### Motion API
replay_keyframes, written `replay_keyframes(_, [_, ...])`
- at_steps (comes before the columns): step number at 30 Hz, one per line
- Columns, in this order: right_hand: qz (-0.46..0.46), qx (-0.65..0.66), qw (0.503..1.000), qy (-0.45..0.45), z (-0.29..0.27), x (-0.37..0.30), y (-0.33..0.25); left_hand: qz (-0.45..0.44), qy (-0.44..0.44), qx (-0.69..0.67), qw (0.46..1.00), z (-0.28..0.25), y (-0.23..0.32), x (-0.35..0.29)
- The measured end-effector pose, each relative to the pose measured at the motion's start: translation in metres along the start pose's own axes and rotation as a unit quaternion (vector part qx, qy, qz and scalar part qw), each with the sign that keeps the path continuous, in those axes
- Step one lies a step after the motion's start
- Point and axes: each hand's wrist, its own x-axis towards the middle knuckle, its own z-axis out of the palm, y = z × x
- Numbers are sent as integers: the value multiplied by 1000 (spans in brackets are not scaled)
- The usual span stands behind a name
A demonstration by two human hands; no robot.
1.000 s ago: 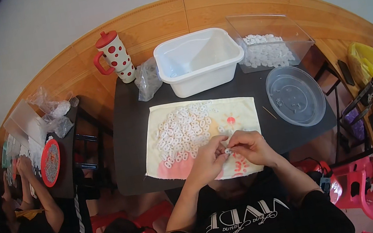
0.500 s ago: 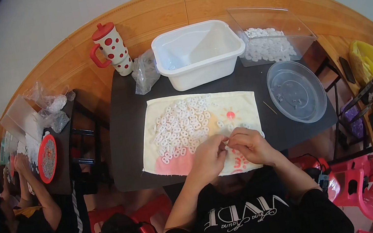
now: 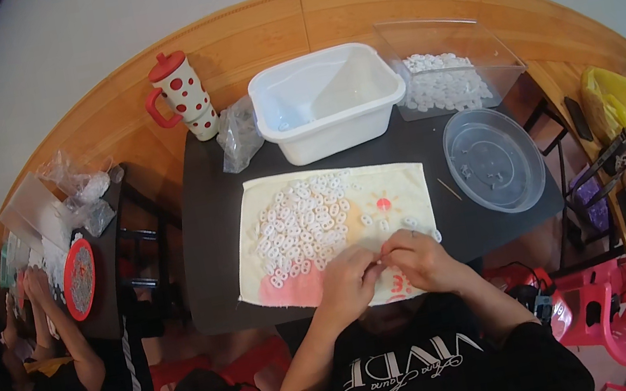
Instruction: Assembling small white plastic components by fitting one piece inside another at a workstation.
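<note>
A pale yellow towel (image 3: pixel 316 281) with pink and orange print lies on the dark table. Many small white rings, a heap of two-holed plastic pieces (image 3: pixel 303 226), cover its left half. Over the towel's near edge, my left hand (image 3: pixel 351 281) and my right hand (image 3: pixel 423 260) meet fingertip to fingertip. Both are closed in a pinch, and whatever lies between the fingertips is too small and hidden to name. A few loose white pieces (image 3: pixel 368 221) rest just beyond my right hand.
A white tub (image 3: pixel 336 137) stands at the back, beside a clear bin (image 3: pixel 445 88) of white pieces. A round clear tray (image 3: pixel 496 163) and a thin stick (image 3: pixel 449 189) lie right. A spotted tumbler (image 3: pixel 185 101) and plastic bag (image 3: pixel 239 135) stand back left. Co-workers sit either side.
The whole view has shifted slightly, with the scene lower in the picture. My fingers have turned a little while staying together, and more white pieces show beyond my right hand.
</note>
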Motion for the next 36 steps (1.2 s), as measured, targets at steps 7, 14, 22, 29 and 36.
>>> replay_keyframes(7, [-17,-7,1000,-16,0,-3,-4,15,-9,1,1000,2,1,-4])
replay_keyframes(14, [-21,12,999,-42,0,-4,-3,32,-20,16,999,1,4,-2])
replay_keyframes(22, [-28,15,998,-61,0,-3,1,64,3,110,992,5,11,-3])
replay_keyframes(29, [-13,16,999,-30,-1,0,-1,56,31,50,997,1,14,-3])
replay_keyframes(36, [-8,-221,936,275,-100,67,29,13,42,19,999,-1,6,-13])
